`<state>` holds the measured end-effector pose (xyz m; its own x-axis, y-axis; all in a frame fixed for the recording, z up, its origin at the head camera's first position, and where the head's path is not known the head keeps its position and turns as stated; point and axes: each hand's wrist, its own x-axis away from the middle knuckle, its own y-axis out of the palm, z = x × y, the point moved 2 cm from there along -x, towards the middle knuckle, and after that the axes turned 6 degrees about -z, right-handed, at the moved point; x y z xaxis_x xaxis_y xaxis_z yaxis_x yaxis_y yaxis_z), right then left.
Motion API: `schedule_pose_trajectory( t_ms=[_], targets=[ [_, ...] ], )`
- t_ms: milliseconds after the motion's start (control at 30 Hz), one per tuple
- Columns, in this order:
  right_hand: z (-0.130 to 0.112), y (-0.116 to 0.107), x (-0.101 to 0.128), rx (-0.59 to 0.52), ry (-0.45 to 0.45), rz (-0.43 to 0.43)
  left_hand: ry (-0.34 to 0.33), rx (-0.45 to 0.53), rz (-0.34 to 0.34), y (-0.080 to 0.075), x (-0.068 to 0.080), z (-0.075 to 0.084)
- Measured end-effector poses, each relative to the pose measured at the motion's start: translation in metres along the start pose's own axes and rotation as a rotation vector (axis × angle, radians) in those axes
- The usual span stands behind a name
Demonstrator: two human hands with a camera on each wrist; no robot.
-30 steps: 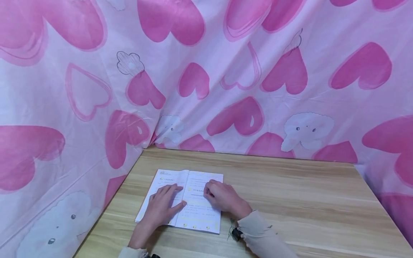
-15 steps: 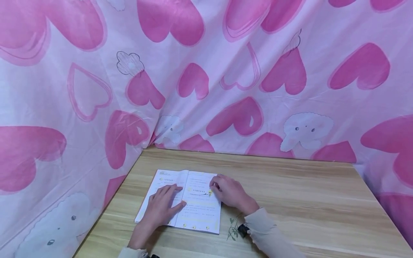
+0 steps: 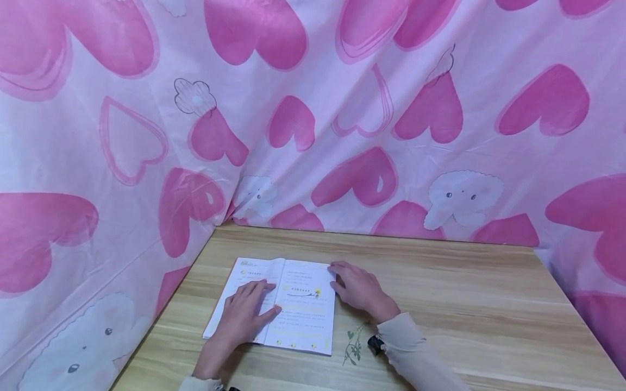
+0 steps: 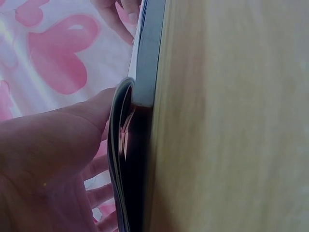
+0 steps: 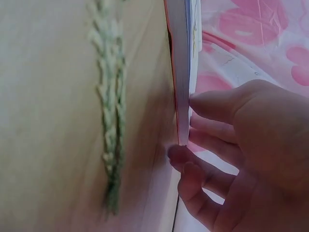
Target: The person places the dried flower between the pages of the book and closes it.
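The book (image 3: 276, 304) lies open on the table (image 3: 440, 304), toward its left side, near the cloth (image 3: 342, 136) that hangs behind and to the left.

The left hand (image 3: 244, 317) lies flat on the left page, fingers straight and spread, thumb close to the spine. It holds nothing; it only presses the page down. The right hand (image 3: 359, 290) rests at the right edge of the right page, fingers loosely bent. In the right wrist view its fingertips (image 5: 193, 166) touch the page edges at the far corner; whether they pinch a leaf cannot be told.

To turn a page cleanly:
- Keep the left palm flat so the book does not slide.
- Separate one leaf only with the right fingertips at the edge.
- Lift it from the corner, without creasing.

A green sprig (image 3: 353, 347) lies on the table just right of the book, near the right sleeve (image 3: 415, 358); judged likely to be brushed.
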<state>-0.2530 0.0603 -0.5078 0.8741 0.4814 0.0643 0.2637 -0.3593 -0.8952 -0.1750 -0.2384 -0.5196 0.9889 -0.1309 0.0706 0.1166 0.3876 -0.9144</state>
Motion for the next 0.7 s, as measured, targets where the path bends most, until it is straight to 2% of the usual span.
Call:
schedule_pose_trajectory(
  t_ms=[167,367,500,600,700],
  targets=[
    [0.001,-0.003,0.001,-0.006,0.003,-0.023,0.042,-0.012,0.058,-0.002,0.005,0.006],
    [0.003,-0.002,0.001,-0.028,0.002,-0.027,0.131,-0.125,0.235,-0.004,0.012,0.023],
    [0.004,-0.001,0.001,-0.031,0.001,-0.026,0.245,-0.162,0.345,0.001,0.014,0.040],
    [0.005,0.000,0.001,-0.030,0.001,-0.024,0.356,-0.140,0.324,0.010,0.016,0.056],
    [0.006,0.000,0.002,-0.033,-0.007,-0.017,0.427,-0.055,0.179,0.021,0.019,0.071]
  ],
)
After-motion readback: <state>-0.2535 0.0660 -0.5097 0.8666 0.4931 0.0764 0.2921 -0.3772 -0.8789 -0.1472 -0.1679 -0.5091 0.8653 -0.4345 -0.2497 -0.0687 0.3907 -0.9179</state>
